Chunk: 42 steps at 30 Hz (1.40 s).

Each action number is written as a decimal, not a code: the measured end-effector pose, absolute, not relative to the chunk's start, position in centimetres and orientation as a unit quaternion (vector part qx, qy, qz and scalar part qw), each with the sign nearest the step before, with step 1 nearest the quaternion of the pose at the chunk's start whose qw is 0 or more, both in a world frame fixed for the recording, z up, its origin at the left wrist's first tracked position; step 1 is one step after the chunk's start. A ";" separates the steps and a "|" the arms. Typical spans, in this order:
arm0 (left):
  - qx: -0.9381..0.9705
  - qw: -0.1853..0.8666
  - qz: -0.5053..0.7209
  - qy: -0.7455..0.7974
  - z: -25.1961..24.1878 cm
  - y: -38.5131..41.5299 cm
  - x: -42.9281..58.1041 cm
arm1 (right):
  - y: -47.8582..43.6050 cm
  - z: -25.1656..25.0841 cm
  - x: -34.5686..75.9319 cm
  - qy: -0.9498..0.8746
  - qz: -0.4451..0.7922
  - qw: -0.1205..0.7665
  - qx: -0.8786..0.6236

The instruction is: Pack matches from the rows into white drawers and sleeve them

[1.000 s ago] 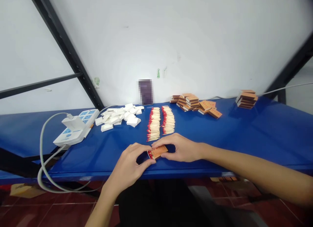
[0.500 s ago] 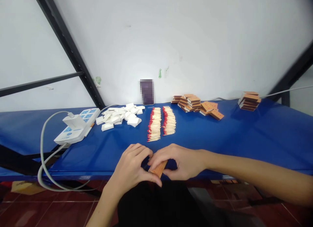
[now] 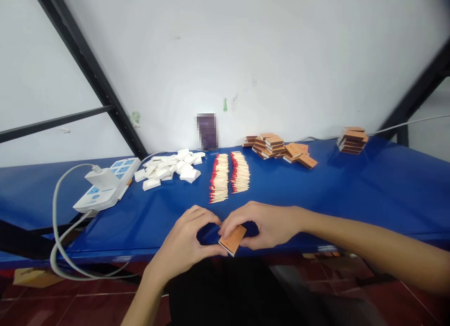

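My right hand point(image 3: 260, 227) grips an orange-brown matchbox point(image 3: 233, 240) near the table's front edge, fingers on its far side and thumb on its right. A white inner edge shows at the box's near left end. My left hand point(image 3: 188, 237) is curved beside it, thumb and fingers apart. The left thumb tip is at the box's near left end; contact is hard to make out. Beyond the hands lie two rows of red-tipped matches, a left row point(image 3: 220, 178) and a right row point(image 3: 240, 173).
White matchbox trays point(image 3: 168, 166) lie heaped at left. Orange matchboxes point(image 3: 270, 145) are piled at back right, with a separate stack point(image 3: 352, 141) farther right. A power strip point(image 3: 105, 190) with looping cable sits on the blue table point(image 3: 344, 190). A blurred dark rectangle point(image 3: 208, 131) leans on the wall.
The matchbox has turned, and more of its top and its white end now show. My left thumb has drawn back from across the box, and the left hand has opened wider.
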<state>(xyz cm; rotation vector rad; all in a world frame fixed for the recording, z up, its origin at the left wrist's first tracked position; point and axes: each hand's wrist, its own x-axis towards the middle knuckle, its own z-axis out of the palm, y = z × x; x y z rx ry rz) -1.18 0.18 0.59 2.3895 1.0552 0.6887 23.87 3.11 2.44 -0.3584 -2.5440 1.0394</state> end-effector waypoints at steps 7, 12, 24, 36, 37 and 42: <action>0.880 0.228 0.214 0.356 0.9 0.1 -1.2 | 2.2 2.4 23.5 -0.903 0.363 0.195 -0.122; 0.875 0.227 0.219 0.368 1.1 -0.1 -1.0 | 1.6 2.7 23.4 -0.919 0.340 0.178 -0.092; 0.818 0.187 0.280 0.465 0.3 1.3 -2.0 | 1.3 0.9 39.8 -0.883 -0.008 0.233 -0.408; 0.842 -0.037 0.075 0.532 0.4 7.1 -3.9 | 10.4 -1.6 57.7 -0.661 -0.164 0.120 -0.723; 0.842 -0.050 0.076 0.532 0.1 7.4 -4.1 | 10.7 -1.6 57.7 -0.648 -0.172 0.115 -0.733; 0.842 -0.098 0.091 0.523 -0.4 8.9 -4.1 | 11.3 -1.3 57.4 -0.626 -0.198 0.085 -0.749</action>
